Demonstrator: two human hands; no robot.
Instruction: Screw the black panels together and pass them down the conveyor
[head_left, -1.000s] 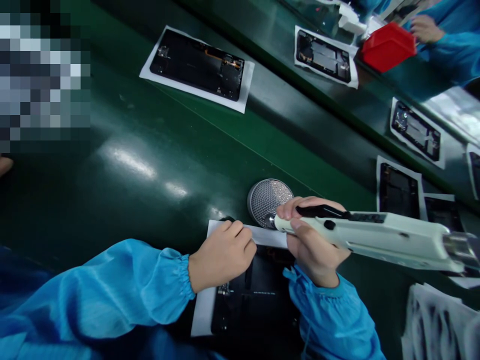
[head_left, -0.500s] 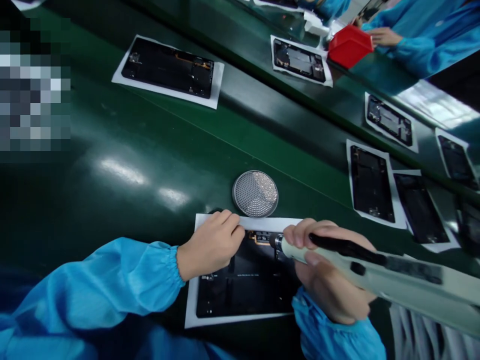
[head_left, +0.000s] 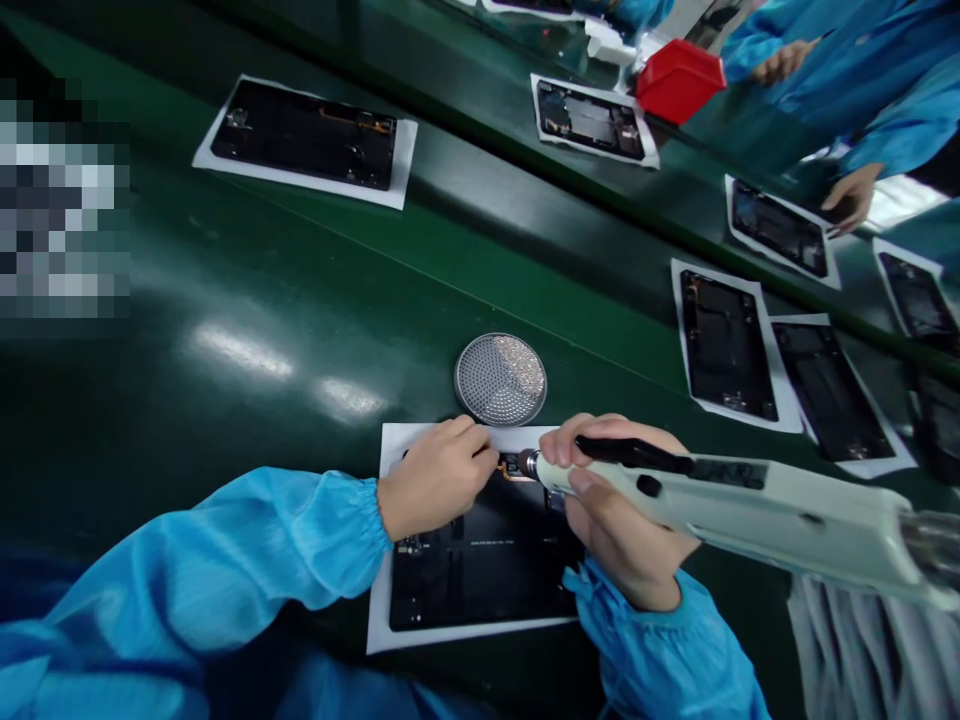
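**A:** Watching the feed from my desk here, and the change is easy to spot: a second ago the tip of the electric screwdriver (head_left: 720, 505) was up by the round screw dish (head_left: 500, 379); now it has dropped onto the top edge of the black panel (head_left: 487, 560). I read that as a screw picked up and now being seated, though I can't actually see a screw on the bit.

**B:** What are the hands doing?

**A:** Starting lower middle of the frame: the right hand (head_left: 626, 525) is wrapped tight around the driver's front end, body of the tool running off to the right edge. The left hand (head_left: 439, 485) sits curled on the panel's upper left corner, fingertips pinched right next to the bit. Can't tell if it's pinching something tiny or just steadying. The panel lies on its white sheet (head_left: 379, 620), under and between both hands.

**B:** And further out?

**A:** The dish is just above the sheet, centre frame. Beyond that, another panel (head_left: 304, 135) in the upper left, a row of panels (head_left: 724, 345) along the right, a red bin (head_left: 679, 80) top right, and a co-worker's hand (head_left: 847, 195) beside it.
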